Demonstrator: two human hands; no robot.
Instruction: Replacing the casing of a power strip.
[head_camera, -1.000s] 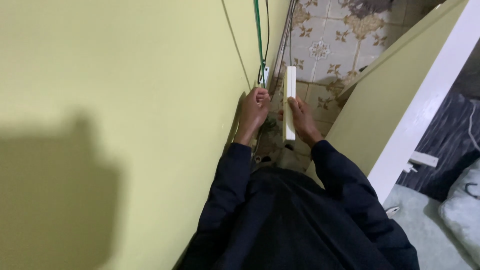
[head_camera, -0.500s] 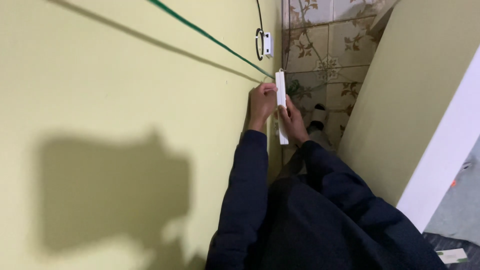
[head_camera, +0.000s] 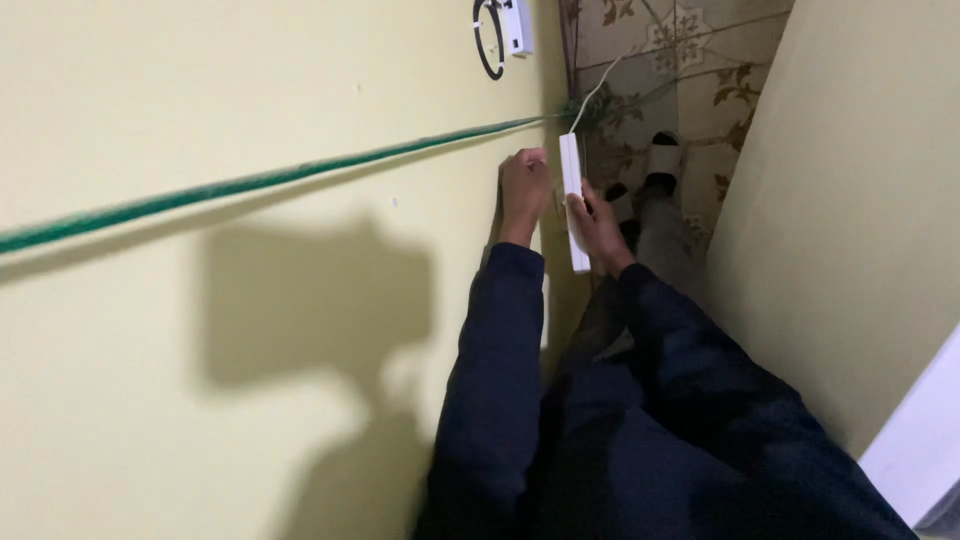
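Head view — white strip (head_camera: 572, 200), held by both hands, now sits lower in frame.

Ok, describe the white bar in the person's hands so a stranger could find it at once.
Follow the yellow wall along the green cord to where it meets the patterned floor tiles. There the right hand holds a long white bar beside the left hand. It is the only straight, plain white strip there.
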